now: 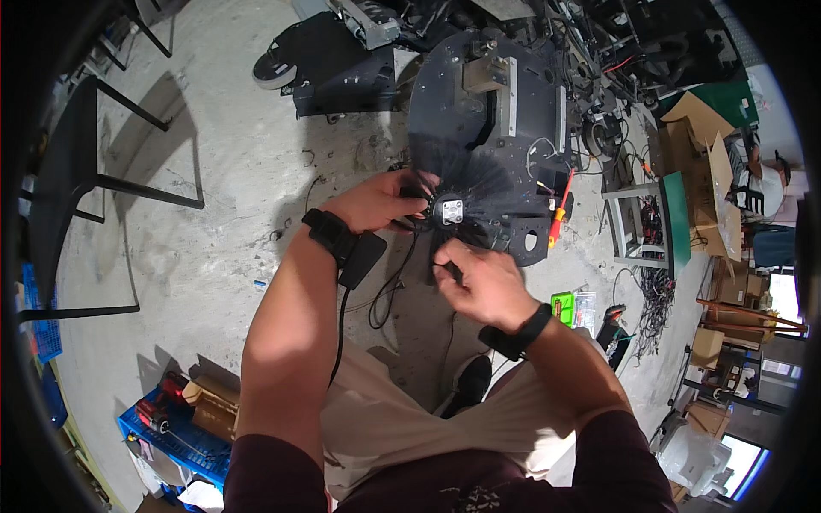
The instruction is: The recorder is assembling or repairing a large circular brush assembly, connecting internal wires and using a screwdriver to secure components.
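Observation:
In front of me a black machine base point(451, 115) lies on the floor with its flat plate facing up. A round black bristle brush point(487, 178) sits at its near end, around a square metal hub point(451, 211). My left hand point(385, 198) is closed at the brush's left edge, with thumb and fingers around dark material there; exactly what they grip is hard to make out. Just below the hub, my right hand point(486, 280) has its fingers curled together near the bristles; whatever they pinch is hidden. Right of the base lies a red-and-yellow screwdriver point(557, 224).
Black machine parts point(346, 77) and tangled cables lie beyond the base. A black metal frame point(81, 162) stands at left. A blue crate point(175, 436) with a red power tool is at lower left. A green box point(563, 306) lies near my right wrist. Another person point(761, 188) is far right.

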A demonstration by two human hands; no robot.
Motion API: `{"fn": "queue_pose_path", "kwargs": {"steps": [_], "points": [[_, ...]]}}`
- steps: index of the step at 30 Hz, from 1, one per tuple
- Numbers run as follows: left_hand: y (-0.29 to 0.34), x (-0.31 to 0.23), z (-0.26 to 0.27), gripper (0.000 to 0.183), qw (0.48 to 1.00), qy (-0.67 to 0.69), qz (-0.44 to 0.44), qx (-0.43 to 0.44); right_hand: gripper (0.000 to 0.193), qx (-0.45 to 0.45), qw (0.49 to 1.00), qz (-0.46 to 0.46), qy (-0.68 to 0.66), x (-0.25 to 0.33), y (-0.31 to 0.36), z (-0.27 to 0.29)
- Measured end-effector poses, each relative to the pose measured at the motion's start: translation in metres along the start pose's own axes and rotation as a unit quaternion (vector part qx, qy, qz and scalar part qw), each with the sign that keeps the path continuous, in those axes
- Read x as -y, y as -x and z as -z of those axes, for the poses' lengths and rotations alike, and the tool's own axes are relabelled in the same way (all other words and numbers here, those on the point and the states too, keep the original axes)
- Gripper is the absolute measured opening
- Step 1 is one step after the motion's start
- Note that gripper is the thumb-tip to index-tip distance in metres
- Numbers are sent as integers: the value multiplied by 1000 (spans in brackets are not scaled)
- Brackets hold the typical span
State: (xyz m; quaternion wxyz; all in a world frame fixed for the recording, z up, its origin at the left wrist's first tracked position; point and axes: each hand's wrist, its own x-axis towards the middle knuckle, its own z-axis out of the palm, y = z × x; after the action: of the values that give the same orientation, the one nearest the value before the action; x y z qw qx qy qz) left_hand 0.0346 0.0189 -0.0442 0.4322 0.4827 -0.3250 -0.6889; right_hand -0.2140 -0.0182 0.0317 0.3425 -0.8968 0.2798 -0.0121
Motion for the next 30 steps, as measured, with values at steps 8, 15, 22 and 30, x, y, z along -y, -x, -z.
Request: {"fn": "queue_pose_path", "kwargs": {"steps": [8, 15, 22, 30], "points": [[-6, 19, 2, 27, 999, 21, -25, -41, 24, 65, 988, -19, 141, -2, 17, 18], [-11, 19, 4, 28, 998, 24, -30, -56, 34, 4, 970, -131, 203, -34, -7, 36], [-10, 8, 11, 23, 992, 123, 24, -24, 30, -101, 986, -115, 66, 6, -52, 32], [-10, 12, 18, 28, 986, 155, 57, -37, 16, 21, 999, 48, 10, 11, -4, -10]]}}
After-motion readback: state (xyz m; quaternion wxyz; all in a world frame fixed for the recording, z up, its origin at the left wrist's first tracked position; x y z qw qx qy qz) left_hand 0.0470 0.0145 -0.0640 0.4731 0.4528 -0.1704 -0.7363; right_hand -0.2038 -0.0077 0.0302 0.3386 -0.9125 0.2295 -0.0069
